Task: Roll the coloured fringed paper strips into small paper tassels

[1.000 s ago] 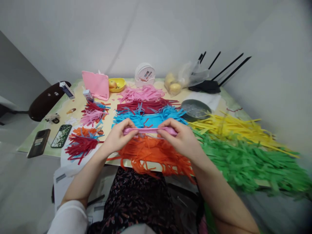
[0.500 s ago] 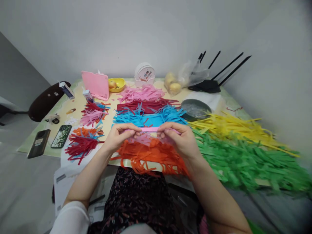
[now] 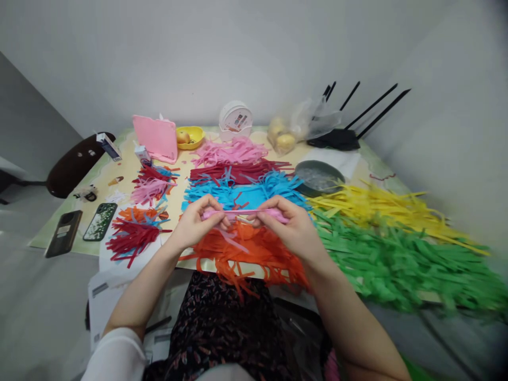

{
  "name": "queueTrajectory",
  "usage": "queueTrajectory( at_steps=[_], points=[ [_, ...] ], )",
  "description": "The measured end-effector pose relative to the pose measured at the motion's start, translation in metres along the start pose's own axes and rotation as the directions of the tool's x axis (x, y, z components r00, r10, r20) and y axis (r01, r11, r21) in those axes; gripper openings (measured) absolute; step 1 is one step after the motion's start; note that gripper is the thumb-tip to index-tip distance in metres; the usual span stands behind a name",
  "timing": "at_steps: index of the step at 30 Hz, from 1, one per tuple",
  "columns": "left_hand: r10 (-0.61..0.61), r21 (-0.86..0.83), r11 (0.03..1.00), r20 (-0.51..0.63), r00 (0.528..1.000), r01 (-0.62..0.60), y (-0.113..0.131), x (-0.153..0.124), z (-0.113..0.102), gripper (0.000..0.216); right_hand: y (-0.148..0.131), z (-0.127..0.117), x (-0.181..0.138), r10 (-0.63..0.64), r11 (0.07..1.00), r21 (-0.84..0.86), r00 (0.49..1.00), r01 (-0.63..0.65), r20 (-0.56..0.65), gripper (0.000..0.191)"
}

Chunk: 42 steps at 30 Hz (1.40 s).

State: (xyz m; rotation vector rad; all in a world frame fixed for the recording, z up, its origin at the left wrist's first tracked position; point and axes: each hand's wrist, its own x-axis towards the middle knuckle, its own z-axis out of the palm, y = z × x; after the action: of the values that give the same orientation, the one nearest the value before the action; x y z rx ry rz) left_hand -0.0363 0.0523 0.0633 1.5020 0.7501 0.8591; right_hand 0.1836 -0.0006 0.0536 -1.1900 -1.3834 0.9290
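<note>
Just above the orange strip pile point(image 3: 254, 253) on the desk point(image 3: 127, 169), the left hand point(image 3: 193, 226) and right hand point(image 3: 296, 228) each pinch an end of a pink paper strip point(image 3: 246, 212), apparently mid-fold, so any further creasing needs both grips steady.

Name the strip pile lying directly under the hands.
The orange pile, at the near edge; the blue pile lies beyond it, the green pile to its right.
</note>
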Motion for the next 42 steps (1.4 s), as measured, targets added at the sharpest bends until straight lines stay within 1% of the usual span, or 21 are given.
queueTrajectory(
  at_steps=[2, 5, 8, 10, 13, 15, 17, 20, 23, 25, 26, 27, 29, 31, 33, 35, 36, 37, 39, 40, 42],
  points=[
    [-0.027, -0.127, 0.991, 0.010, 1.000, 0.028, -0.002, 0.000, 0.001, 0.022, 0.001, 0.002, -0.001, 0.026, 0.985, 0.170, 1.000, -0.026, 0.006, 0.010],
    [-0.024, -0.199, 0.980, -0.005, 1.000, 0.023, -0.007, 0.000, 0.001, 0.020, 0.004, 0.007, -0.002, 0.035, 0.948, 0.318, 0.999, -0.027, -0.019, 0.010],
    [-0.006, -0.243, 0.970, 0.014, 1.000, 0.009, -0.014, 0.000, 0.002, 0.018, 0.010, 0.010, -0.001, 0.037, 0.920, 0.392, 0.998, -0.016, -0.047, 0.009],
    [0.027, -0.213, 0.977, 0.014, 1.000, -0.024, -0.017, 0.000, 0.001, 0.016, 0.014, 0.011, -0.001, 0.027, 0.920, 0.393, 0.998, -0.004, -0.053, 0.008],
    [0.095, -0.095, 0.991, 0.051, 0.994, -0.090, -0.014, -0.001, -0.005, 0.017, 0.017, 0.008, 0.000, -0.019, 0.944, 0.328, 0.999, 0.032, -0.041, 0.010],
    [0.129, 0.025, 0.990, 0.167, 0.977, -0.135, -0.004, -0.002, -0.010, 0.017, 0.015, 0.004, -0.001, -0.088, 0.974, 0.207, 0.995, 0.095, -0.043, 0.015],
    [0.158, 0.151, 0.968, 0.266, 0.951, -0.202, 0.008, -0.002, -0.015, 0.019, 0.011, 0.000, -0.001, -0.210, 0.977, 0.026, 0.977, 0.211, -0.028, 0.019],
    [0.184, 0.315, 0.911, 0.273, 0.944, -0.268, 0.022, 0.001, -0.015, 0.017, 0.004, -0.003, -0.002, -0.388, 0.900, -0.181, 0.918, 0.396, 0.082, 0.023],
    [0.112, 0.427, 0.867, 0.336, 0.935, -0.257, 0.021, 0.007, -0.008, 0.018, -0.001, -0.004, -0.004, -0.480, 0.819, -0.230, 0.847, 0.526, 0.227, 0.024],
    [0.093, 0.491, 0.827, 0.359, 0.929, -0.273, 0.014, 0.009, -0.005, 0.018, -0.004, -0.007, -0.005, -0.495, 0.787, -0.233, 0.811, 0.571, 0.313, 0.026],
    [0.120, 0.535, 0.791, 0.339, 0.933, -0.295, 0.009, 0.010, -0.004, 0.018, -0.005, -0.008, -0.004, -0.470, 0.793, -0.241, 0.813, 0.560, 0.343, 0.026],
    [0.171, 0.583, 0.744, 0.306, 0.937, -0.326, 0.005, 0.010, -0.004, 0.018, -0.006, -0.010, -0.003, -0.420, 0.820, -0.248, 0.836, 0.517, 0.354, 0.027],
    [0.305, 0.663, 0.639, 0.247, 0.920, -0.389, -0.003, 0.009, -0.006, 0.016, -0.007, -0.013, 0.001, -0.255, 0.911, -0.234, 0.911, 0.339, 0.325, 0.031],
    [0.408, 0.687, 0.579, 0.222, 0.886, -0.439, -0.009, 0.007, -0.008, 0.015, -0.005, -0.013, 0.009, -0.079, 0.974, -0.179, 0.946, 0.141, 0.316, 0.033],
    [0.455, 0.671, 0.569, 0.225, 0.862, -0.475, -0.015, 0.004, -0.010, 0.014, 0.000, -0.008, 0.016, 0.031, 0.995, -0.095, 0.917, 0.008, 0.398, 0.034],
    [0.466, 0.672, 0.555, 0.237, 0.853, -0.490, -0.020, 0.001, -0.011, 0.015, 0.006, 0.001, 0.020, 0.095, 0.994, -0.006, 0.862, -0.106, 0.498, 0.037],
    [0.474, 0.686, 0.537, 0.238, 0.848, -0.492, -0.023, 0.000, -0.012, 0.016, 0.009, 0.006, 0.020, 0.117, 0.985, 0.052, 0.849, -0.167, 0.516, 0.038],
    [0.489, 0.704, 0.514, 0.229, 0.842, -0.490, -0.027, 0.000, -0.012, 0.017, 0.011, 0.010, 0.020, 0.135, 0.968, 0.115, 0.851, -0.221, 0.507, 0.038],
    [0.530, 0.741, 0.487, 0.170, 0.831, -0.462, -0.033, 0.000, -0.010, 0.017, 0.013, 0.018, 0.016, 0.154, 0.934, 0.228, 0.885, -0.275, 0.440, 0.036],
    [0.545, 0.750, 0.497, 0.121, 0.829, -0.436, -0.035, 0.002, -0.008, 0.016, 0.013, 0.022, 0.014, 0.154, 0.921, 0.273, 0.904, -0.277, 0.398, 0.035],
    [0.544, 0.730, 0.571, 0.004, 0.839, -0.375, -0.040, 0.006, 0.000, 0.013, 0.011, 0.027, 0.011, 0.145, 0.915, 0.316, 0.934, -0.253, 0.327, 0.034]
  ],
)
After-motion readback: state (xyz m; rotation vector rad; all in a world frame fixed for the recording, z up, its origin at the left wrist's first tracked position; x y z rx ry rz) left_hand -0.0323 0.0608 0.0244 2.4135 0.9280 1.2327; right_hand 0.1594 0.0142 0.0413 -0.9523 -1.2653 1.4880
